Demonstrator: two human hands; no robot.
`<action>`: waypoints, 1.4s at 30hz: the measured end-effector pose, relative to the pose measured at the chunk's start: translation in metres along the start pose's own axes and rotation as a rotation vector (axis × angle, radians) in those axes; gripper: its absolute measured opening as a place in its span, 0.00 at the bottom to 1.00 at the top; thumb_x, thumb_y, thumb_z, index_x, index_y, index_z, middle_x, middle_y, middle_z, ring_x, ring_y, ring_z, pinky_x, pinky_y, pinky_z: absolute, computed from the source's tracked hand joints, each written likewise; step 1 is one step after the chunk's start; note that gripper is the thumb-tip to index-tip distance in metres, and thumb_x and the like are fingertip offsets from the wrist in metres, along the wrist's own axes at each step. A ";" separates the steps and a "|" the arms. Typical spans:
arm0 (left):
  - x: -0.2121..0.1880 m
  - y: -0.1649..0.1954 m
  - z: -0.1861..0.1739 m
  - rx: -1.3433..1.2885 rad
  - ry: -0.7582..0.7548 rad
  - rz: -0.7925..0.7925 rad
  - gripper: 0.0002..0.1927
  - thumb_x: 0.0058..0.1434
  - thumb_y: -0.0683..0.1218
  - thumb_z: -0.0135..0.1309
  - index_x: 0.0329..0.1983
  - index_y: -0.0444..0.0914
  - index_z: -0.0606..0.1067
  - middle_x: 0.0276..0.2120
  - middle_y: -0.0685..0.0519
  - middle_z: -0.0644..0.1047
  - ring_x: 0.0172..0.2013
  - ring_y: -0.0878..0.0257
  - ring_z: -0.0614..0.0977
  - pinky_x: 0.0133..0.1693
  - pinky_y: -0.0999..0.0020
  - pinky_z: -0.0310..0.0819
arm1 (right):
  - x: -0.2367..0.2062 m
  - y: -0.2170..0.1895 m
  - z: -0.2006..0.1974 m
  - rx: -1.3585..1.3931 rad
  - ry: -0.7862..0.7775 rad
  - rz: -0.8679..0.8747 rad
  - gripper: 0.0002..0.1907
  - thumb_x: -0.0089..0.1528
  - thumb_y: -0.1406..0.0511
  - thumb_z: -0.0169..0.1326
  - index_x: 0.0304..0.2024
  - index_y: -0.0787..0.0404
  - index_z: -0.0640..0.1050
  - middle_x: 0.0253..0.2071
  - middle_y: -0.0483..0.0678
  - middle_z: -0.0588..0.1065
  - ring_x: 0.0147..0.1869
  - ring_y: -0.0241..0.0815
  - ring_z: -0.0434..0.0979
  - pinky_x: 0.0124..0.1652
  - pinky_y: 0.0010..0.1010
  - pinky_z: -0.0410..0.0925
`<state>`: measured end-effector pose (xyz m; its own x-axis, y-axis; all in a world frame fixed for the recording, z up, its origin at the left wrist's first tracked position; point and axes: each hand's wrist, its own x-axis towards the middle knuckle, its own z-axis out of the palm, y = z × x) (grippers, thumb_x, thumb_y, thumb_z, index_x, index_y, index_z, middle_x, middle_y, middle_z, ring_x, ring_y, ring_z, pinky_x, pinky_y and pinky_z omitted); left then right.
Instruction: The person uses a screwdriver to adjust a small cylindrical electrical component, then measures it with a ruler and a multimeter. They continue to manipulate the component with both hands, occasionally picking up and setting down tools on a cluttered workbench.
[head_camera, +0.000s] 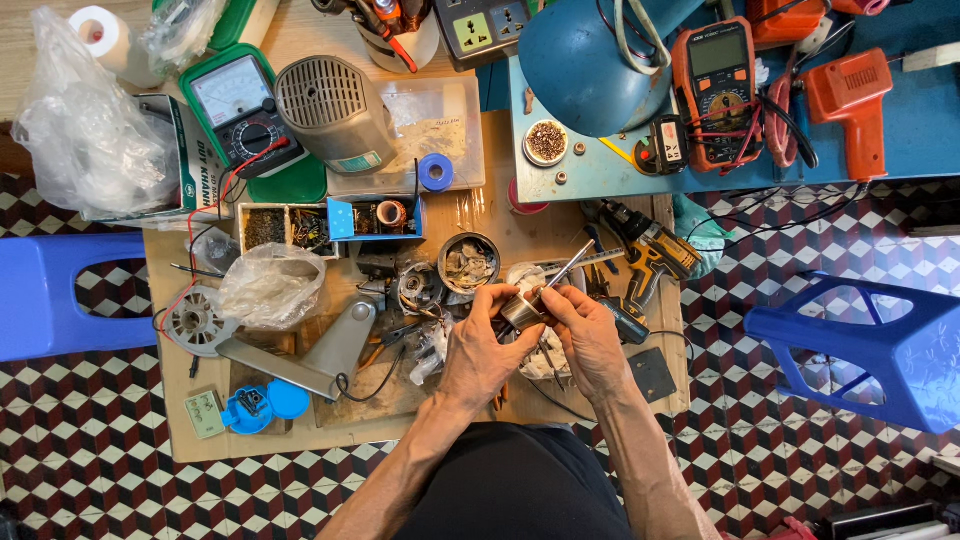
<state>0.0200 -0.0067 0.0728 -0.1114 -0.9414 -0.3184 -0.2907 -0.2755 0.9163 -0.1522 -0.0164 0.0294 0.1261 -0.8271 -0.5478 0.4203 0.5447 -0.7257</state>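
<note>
Metal motor rotor (525, 308) held above the cluttered wooden workbench (480, 215).
Left hand (480, 350) and right hand (590, 335) both clamp it, shaft pointing away; other motor parts lie loose, so reassembly looks unfinished.

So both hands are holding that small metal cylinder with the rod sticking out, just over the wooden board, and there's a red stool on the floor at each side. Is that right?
Not quite: the stools are blue, not red. The head view shows one blue stool on one side and another on the other. The rest holds: the left hand and right hand hold the metal cylinder over the wooden board.
</note>
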 end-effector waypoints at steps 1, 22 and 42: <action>0.000 -0.001 0.001 0.003 0.005 0.013 0.26 0.59 0.48 0.62 0.56 0.36 0.65 0.41 0.44 0.83 0.36 0.57 0.88 0.33 0.69 0.87 | 0.000 0.001 -0.001 0.007 0.000 0.002 0.16 0.66 0.63 0.56 0.48 0.71 0.78 0.45 0.51 0.79 0.52 0.38 0.76 0.56 0.31 0.69; -0.002 0.005 0.000 0.022 -0.005 0.004 0.27 0.59 0.48 0.62 0.56 0.34 0.66 0.39 0.42 0.83 0.36 0.57 0.88 0.33 0.67 0.86 | 0.001 0.004 -0.005 -0.031 -0.005 -0.020 0.15 0.67 0.63 0.54 0.47 0.70 0.79 0.44 0.52 0.79 0.52 0.39 0.76 0.56 0.32 0.69; -0.001 -0.003 0.002 0.024 -0.008 -0.009 0.27 0.59 0.49 0.61 0.57 0.35 0.65 0.38 0.42 0.83 0.33 0.56 0.88 0.30 0.68 0.86 | 0.000 0.007 -0.005 0.025 -0.012 0.005 0.15 0.68 0.63 0.53 0.49 0.71 0.77 0.45 0.52 0.78 0.54 0.37 0.75 0.57 0.29 0.68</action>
<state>0.0189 -0.0046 0.0692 -0.1158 -0.9373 -0.3287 -0.3142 -0.2794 0.9073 -0.1535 -0.0121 0.0222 0.1392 -0.8260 -0.5462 0.4420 0.5454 -0.7122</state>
